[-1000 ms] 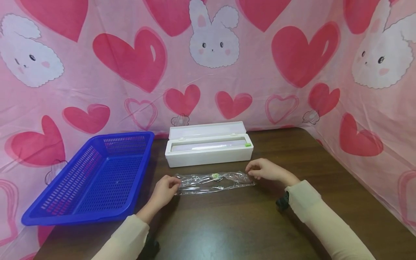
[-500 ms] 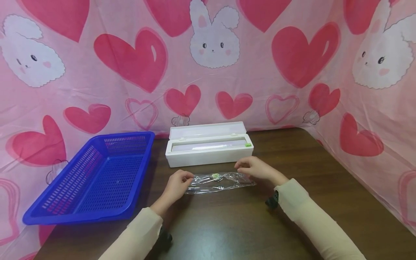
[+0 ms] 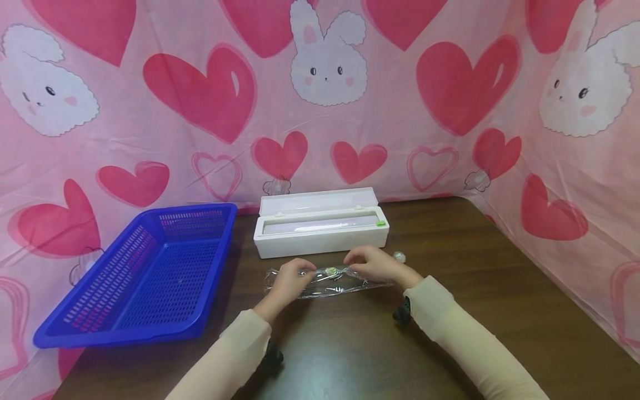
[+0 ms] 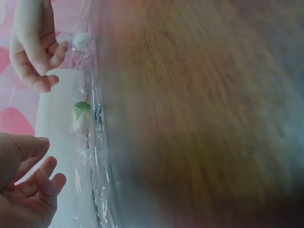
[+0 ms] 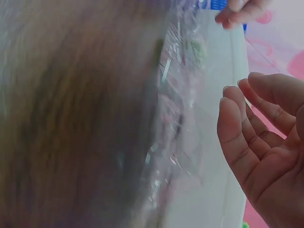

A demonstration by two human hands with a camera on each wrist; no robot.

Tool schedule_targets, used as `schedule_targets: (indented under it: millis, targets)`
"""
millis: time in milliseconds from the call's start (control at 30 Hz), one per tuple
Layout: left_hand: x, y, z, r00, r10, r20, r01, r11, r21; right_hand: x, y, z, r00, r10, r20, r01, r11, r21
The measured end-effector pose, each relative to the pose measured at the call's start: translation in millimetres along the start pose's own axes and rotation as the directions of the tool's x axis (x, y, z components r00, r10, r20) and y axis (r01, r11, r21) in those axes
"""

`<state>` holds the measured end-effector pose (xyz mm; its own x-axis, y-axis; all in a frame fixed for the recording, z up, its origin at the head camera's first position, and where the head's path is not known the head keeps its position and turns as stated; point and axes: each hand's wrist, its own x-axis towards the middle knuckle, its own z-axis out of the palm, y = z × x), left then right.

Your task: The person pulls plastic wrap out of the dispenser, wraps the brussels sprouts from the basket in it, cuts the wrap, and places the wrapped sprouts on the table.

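A sheet of clear plastic wrap [image 3: 332, 290] lies crumpled on the table, with a small green-and-white piece [image 4: 81, 108], vegetable-like, at its middle. Over the wrap's left part hovers my left hand [image 3: 292, 279], fingers bent loosely; the left wrist view has nothing between them. My right hand [image 3: 372, 263] is above the right part, and in the right wrist view its relaxed fingers [image 5: 231, 124] stand apart from the film. Behind the right wrist sits a small whitish round thing [image 3: 399, 256], its kind unclear. Just beyond the wrap stands a white wrap dispenser [image 3: 320, 243], lid raised.
A blue perforated plastic basket [image 3: 197, 322] occupies the left side of the brown table [image 3: 340, 355]. The dispenser carries a green slider [image 3: 381, 223] at its right end. Pink heart-and-rabbit cloth [image 3: 280, 111] hangs close behind and along the right edge.
Both hands have moved inward over the wrap, the left rightward and the right leftward. The wrap's left end and the whitish round thing have come into sight. Basket and dispenser stay put.
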<state>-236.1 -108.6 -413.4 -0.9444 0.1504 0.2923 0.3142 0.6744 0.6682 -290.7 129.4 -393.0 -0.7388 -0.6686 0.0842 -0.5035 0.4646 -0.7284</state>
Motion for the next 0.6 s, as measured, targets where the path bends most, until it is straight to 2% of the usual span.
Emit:
schedule_targets:
  millis: [200, 400, 600]
  targets:
    - [5.5, 4.0, 8.7, 0.999, -0.022, 0.03, 0.021, 1.0, 0.022, 6.6, 0.7, 12.9, 0.999, 0.005, 0.034, -0.007, 0.999, 0.05]
    - [11.2, 4.2, 13.4, 0.998, -0.01, 0.061, 0.006, 0.998, 0.067, 13.3, -1.5, 18.7, 0.999, 0.009, 0.052, -0.012, 0.999, 0.045]
    - [15.8, 4.5, 15.7, 0.991, -0.031, 0.13, 0.02, 0.996, 0.086, 21.5, -0.5, 23.2, 0.994, 0.085, 0.064, -0.087, 0.996, 0.024]
